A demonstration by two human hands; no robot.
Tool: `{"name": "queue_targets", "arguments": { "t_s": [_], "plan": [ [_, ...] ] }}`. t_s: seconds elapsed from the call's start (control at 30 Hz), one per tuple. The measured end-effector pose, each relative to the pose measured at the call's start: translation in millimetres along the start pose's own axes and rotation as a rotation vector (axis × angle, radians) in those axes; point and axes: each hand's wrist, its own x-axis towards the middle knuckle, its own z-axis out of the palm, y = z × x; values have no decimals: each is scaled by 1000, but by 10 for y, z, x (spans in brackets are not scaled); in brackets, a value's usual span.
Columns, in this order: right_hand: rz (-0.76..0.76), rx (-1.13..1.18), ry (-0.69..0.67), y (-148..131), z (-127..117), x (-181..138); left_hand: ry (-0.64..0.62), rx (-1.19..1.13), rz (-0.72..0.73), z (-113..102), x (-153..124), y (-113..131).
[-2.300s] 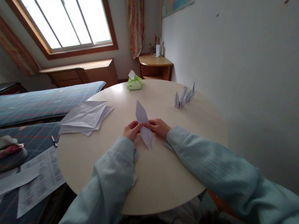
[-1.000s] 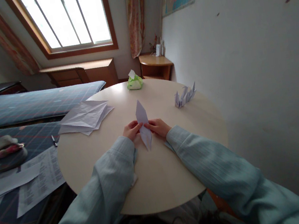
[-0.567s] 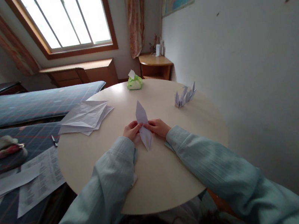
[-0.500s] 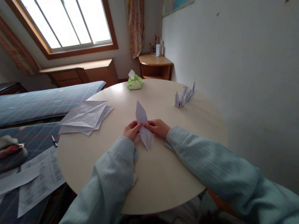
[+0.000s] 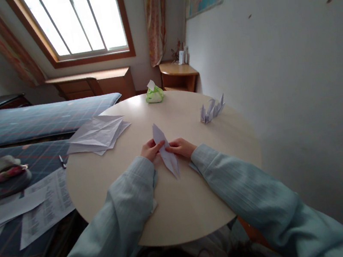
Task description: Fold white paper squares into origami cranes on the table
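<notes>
A long, narrow, pointed piece of folded white paper (image 5: 164, 150) lies on the round beige table (image 5: 183, 204), tilted with its far tip to the left. My left hand (image 5: 150, 149) pinches its left edge with closed fingers. My right hand (image 5: 180, 147) presses on its right edge, fingers curled. Both arms wear light blue sleeves.
A stack of creased white sheets (image 5: 99, 133) lies at the table's left. Finished folded paper figures (image 5: 211, 110) stand at the right. A green tissue pack (image 5: 154, 94) sits at the far edge. A bed with printed papers (image 5: 42, 205) and a pen (image 5: 62, 162) lies left.
The folded paper has turned: its far tip swung left and its near tip swung right. Both hands stay on it at the same spot.
</notes>
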Motion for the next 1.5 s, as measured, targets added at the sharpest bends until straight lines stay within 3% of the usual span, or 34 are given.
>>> {"name": "queue_targets", "arguments": {
  "t_s": [0.37, 1.5],
  "plan": [
    [-9, 28, -15, -35, 20, -8, 79, -66, -3, -11, 46, -35],
    [-36, -51, 8, -52, 17, -16, 85, -125, 8, -62, 113, -106]
  ]
}}
